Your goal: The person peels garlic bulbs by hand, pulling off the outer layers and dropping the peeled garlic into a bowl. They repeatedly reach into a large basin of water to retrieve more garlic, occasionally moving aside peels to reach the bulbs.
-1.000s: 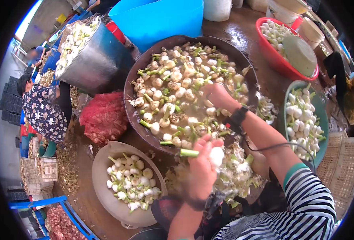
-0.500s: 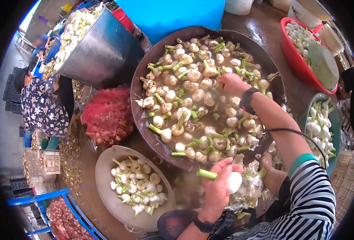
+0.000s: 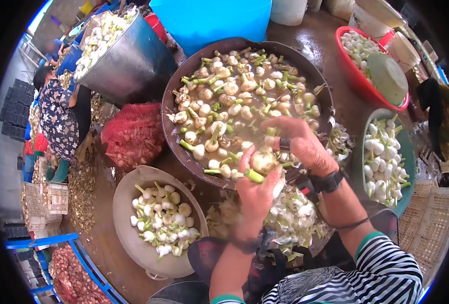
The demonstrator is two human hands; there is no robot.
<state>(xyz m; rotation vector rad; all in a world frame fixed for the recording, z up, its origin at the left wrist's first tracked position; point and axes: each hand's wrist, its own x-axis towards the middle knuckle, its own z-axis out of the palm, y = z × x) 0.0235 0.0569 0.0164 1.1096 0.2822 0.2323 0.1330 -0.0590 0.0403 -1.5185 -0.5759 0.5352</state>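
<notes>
My left hand (image 3: 255,200) is closed around a garlic bulb with a cut green stem (image 3: 254,176); part of a white bulb shows below its thumb. Just above, a dirt-stained garlic bulb (image 3: 263,161) sits between the fingertips of both hands. My right hand (image 3: 305,147) bends over that bulb from the right, fingers closed on it, with a dark band around one finger. Both hands are over the near rim of a wide dark basin (image 3: 170,147), which holds murky water and many unpeeled garlic bulbs with green stems.
A pale bowl (image 3: 125,223) of peeled garlic is at lower left, a green tub (image 3: 407,187) of it at right. Around stand a red basin (image 3: 343,61), metal vat (image 3: 133,66), blue tub (image 3: 209,20) and red mesh sack (image 3: 133,137). Peelings (image 3: 295,218) lie below my hands. A person (image 3: 57,116) works at left.
My right hand has come out of the basin toward me with a dirt-stained garlic bulb and meets my left hand. My left hand has risen toward the basin rim. The view has shifted slightly.
</notes>
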